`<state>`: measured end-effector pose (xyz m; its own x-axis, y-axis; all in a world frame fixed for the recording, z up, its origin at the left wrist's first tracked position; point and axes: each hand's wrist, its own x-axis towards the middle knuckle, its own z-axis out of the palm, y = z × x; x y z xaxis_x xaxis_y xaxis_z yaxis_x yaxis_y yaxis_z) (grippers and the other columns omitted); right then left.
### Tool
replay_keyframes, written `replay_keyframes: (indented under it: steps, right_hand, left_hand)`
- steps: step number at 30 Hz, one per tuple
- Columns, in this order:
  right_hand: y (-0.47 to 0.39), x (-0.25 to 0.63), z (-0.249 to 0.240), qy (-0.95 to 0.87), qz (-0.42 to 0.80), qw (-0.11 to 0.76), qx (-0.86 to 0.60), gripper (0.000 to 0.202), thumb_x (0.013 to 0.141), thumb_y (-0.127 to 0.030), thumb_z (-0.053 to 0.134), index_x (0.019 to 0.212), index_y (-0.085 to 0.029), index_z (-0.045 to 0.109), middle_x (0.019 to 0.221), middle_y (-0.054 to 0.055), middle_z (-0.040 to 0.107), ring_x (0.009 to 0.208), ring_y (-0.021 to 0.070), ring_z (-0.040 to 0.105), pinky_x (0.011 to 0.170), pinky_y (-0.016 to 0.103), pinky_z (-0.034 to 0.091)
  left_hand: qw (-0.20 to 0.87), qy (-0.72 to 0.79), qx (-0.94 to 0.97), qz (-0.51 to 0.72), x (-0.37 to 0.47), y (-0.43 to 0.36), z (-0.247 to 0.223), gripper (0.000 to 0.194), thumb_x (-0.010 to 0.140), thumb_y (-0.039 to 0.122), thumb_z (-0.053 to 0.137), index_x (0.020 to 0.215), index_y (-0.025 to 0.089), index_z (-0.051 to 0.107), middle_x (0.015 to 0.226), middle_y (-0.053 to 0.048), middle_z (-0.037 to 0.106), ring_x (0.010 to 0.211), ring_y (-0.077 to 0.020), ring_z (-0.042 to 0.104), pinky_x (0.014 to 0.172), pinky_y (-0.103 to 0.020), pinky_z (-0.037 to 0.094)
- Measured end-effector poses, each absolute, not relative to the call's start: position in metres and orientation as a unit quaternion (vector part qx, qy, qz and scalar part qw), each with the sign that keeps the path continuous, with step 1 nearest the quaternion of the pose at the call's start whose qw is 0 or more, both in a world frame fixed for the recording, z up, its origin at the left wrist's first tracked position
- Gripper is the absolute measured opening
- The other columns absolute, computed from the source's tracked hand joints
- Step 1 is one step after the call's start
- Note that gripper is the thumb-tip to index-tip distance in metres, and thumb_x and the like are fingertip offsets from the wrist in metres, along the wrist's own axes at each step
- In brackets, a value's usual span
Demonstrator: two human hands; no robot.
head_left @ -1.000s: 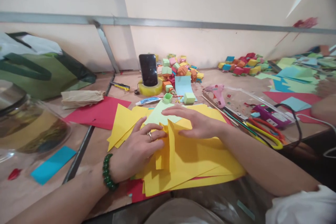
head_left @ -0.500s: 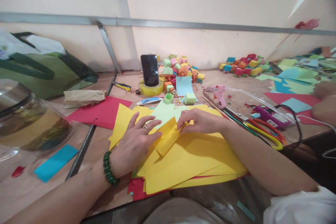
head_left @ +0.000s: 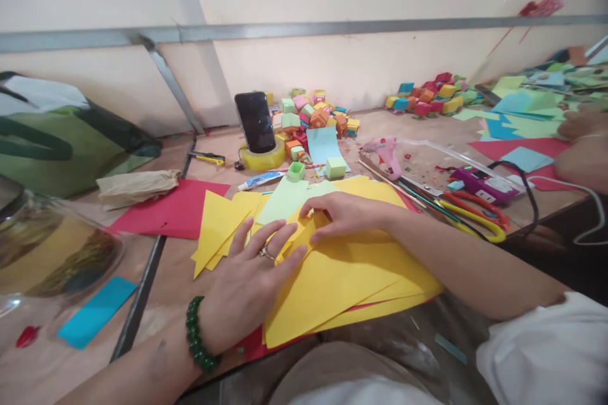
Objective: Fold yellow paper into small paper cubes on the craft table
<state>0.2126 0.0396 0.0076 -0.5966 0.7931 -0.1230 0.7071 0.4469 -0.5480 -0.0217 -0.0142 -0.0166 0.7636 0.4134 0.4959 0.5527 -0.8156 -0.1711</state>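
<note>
My left hand (head_left: pixel 251 278), with a ring and a green bead bracelet, lies palm down with its fingers spread. Its fingertips rest on a small folded piece of yellow paper (head_left: pixel 310 228). My right hand (head_left: pixel 344 215) curves over the same piece from the right, thumb and fingers around its raised part. The left fingers and right hand partly hide that piece. Beneath both hands is a stack of large yellow paper sheets (head_left: pixel 342 294). Just beyond them are a pale green paper strip (head_left: pixel 282 199), an open green paper box (head_left: pixel 296 170) and a closed pale green cube (head_left: pixel 335 168).
A phone (head_left: pixel 256 123) leans on a yellow tape roll (head_left: pixel 263 155) before piled paper cubes (head_left: pixel 320 115). To the right are a pink glue gun (head_left: pixel 387 155), scissors (head_left: pixel 475 218), a purple power strip (head_left: pixel 484 183) and another person's hand (head_left: pixel 586 120). A glass jar (head_left: pixel 57 247) stands left.
My right hand's pinch has loosened and it has lowered over the folded yellow paper, which now lies flatter. The left fingers have shifted onto its edge. The camera view has tilted slightly.
</note>
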Motion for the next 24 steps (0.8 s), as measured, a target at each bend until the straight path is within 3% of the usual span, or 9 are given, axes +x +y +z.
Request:
replay_keyframes:
  steps: [3, 8, 13, 19, 24]
  right_hand:
    - [0.038, 0.212, 0.006, -0.836, 0.269, 0.071, -0.472, 0.062, 0.072, -0.059, 0.066, 0.121, -0.022, 0.058, 0.093, 0.006, 0.065, 0.085, 0.0227, 0.059, 0.069, 0.029, 0.041]
    - [0.035, 0.211, 0.005, -0.820, 0.233, 0.062, -0.519, 0.079, 0.067, -0.052, 0.072, 0.136, -0.024, 0.045, 0.109, 0.009, 0.064, 0.098, 0.0276, 0.059, 0.077, 0.032, 0.043]
    - [0.037, 0.215, 0.010, -0.808, 0.259, 0.054, -0.526, 0.087, 0.068, -0.040, 0.074, 0.143, -0.018, 0.037, 0.097, 0.007, 0.066, 0.083, 0.0217, 0.062, 0.069, 0.028, 0.043]
    - [0.048, 0.226, 0.005, -0.803, 0.284, 0.059, -0.521, 0.080, 0.072, -0.023, 0.068, 0.144, -0.014, 0.034, 0.087, 0.003, 0.066, 0.071, 0.0149, 0.059, 0.060, 0.023, 0.042]
    - [0.055, 0.234, -0.002, -0.808, 0.294, 0.068, -0.506, 0.077, 0.074, -0.024, 0.068, 0.142, -0.014, 0.035, 0.086, 0.002, 0.065, 0.069, 0.0128, 0.057, 0.059, 0.021, 0.042]
  left_hand:
    - [0.143, -0.258, -0.935, -0.199, -0.020, -0.011, -0.021, 0.031, 0.081, 0.005, 0.049, 0.097, 0.024, 0.067, 0.118, -0.010, 0.063, 0.117, -0.0272, 0.051, 0.107, -0.054, 0.028]
    - [0.123, -0.247, -0.944, -0.180, -0.019, -0.010, -0.019, 0.031, 0.083, 0.007, 0.048, 0.098, 0.025, 0.068, 0.119, -0.011, 0.062, 0.117, -0.0274, 0.051, 0.106, -0.058, 0.031]
    - [0.105, -0.224, -0.952, -0.179, -0.019, -0.010, -0.017, 0.033, 0.082, 0.004, 0.047, 0.098, 0.025, 0.067, 0.117, -0.010, 0.064, 0.117, -0.0250, 0.052, 0.109, -0.054, 0.031]
    - [0.098, -0.218, -0.955, -0.178, -0.022, -0.008, -0.022, 0.039, 0.082, 0.002, 0.041, 0.100, 0.024, 0.068, 0.116, -0.011, 0.064, 0.118, -0.0255, 0.051, 0.106, -0.054, 0.036]
    - [0.057, -0.232, -0.958, -0.157, -0.022, -0.006, -0.021, 0.041, 0.082, 0.002, 0.044, 0.104, 0.026, 0.069, 0.121, -0.012, 0.062, 0.121, -0.0278, 0.050, 0.105, -0.059, 0.034]
